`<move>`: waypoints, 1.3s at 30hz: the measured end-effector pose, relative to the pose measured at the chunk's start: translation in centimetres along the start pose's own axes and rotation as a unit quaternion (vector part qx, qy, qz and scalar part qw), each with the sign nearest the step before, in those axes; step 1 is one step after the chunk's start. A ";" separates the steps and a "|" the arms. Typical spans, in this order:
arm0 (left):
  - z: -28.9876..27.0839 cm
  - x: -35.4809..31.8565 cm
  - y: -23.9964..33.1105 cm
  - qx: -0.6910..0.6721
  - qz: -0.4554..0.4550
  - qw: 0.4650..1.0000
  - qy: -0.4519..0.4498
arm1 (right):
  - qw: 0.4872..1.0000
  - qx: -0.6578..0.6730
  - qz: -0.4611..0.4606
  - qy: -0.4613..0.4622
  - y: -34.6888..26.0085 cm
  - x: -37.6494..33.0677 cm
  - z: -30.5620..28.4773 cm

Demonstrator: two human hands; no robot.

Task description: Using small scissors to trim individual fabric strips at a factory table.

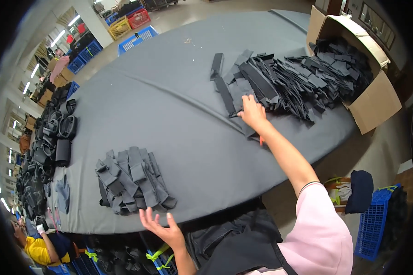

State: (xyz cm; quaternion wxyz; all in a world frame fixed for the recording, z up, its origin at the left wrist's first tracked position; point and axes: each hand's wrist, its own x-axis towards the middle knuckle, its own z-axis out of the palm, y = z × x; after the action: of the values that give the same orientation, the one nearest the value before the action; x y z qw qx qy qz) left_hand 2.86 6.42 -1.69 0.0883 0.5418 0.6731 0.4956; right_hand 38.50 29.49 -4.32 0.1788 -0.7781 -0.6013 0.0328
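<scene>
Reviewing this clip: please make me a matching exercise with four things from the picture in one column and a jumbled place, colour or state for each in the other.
Column one
1. Right hand
2. Left hand
3. Cardboard box
4. Co-worker's shirt

Column two
A. Spread open near the smaller pile of strips
B. Yellow
C. Reaching down at the larger heap of strips
D. Flaps open, with strips heaped at its mouth

Right pairs: 1-C, 2-A, 3-D, 4-B
</scene>
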 end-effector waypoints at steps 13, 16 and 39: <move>2.2 -0.1 2.1 -0.241 -0.148 0.946 -0.159 | 0.851 0.525 0.025 0.002 -2.8 -2.6 -5.1; 4.3 0.2 4.3 -0.319 -0.158 0.902 -0.245 | 0.820 0.560 0.036 -0.113 -5.1 -6.9 -5.7; 6.6 -4.1 4.0 -0.310 -0.185 0.910 -0.204 | 0.796 0.569 0.021 -0.204 -11.0 -22.3 -2.4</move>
State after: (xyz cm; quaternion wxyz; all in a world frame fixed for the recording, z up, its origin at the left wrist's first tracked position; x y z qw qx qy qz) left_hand 11.39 6.54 -3.61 0.4774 0.4421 0.5415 0.5324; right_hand 22.80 10.12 -2.24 0.4616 -0.5234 -0.4806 0.5311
